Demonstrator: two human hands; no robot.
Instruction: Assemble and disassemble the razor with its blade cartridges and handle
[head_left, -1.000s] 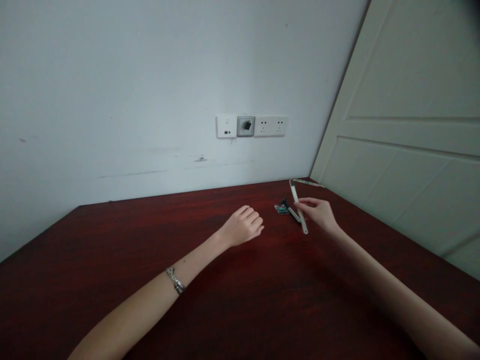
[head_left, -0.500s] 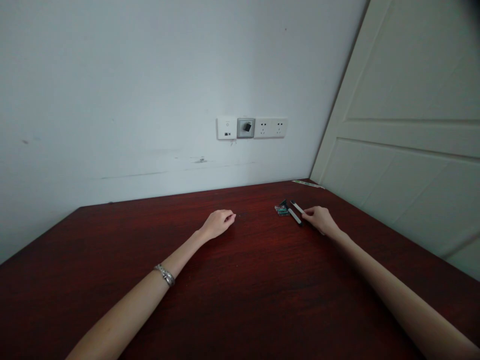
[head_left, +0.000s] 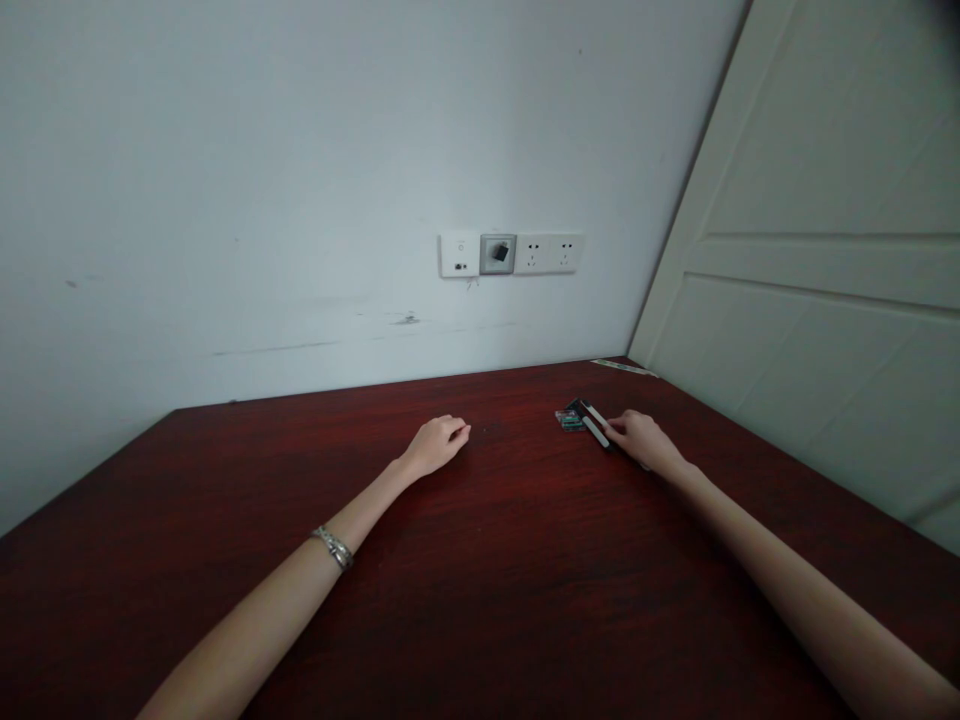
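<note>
My right hand (head_left: 641,438) pinches the near end of a slim light-grey and black stick (head_left: 595,412) between thumb and fingers. Right beside it, nearly parallel, a second slim light-grey and black stick (head_left: 596,432) lies on the table. To their left is a small clear packet (head_left: 570,420) with teal or dark contents; a small dark piece (head_left: 574,404) sits at its upper edge. What exactly these items are is too small to tell. Resting on the table well to the left, my left hand (head_left: 437,445) has its fingers curled closed, with nothing visible in them.
The dark red wooden table (head_left: 465,590) meets a white wall (head_left: 300,200) at the back. Wall sockets (head_left: 549,254) and a grey plate with a black knob (head_left: 497,254) are above it. A pale panelled door (head_left: 810,330) borders the right side. A flat pale strip (head_left: 624,367) lies at the far right corner.
The stick in my right hand has moved slightly left, closer alongside the lying stick. My left hand stays about where it was. The view has shifted slightly, so the background appears farther right.
</note>
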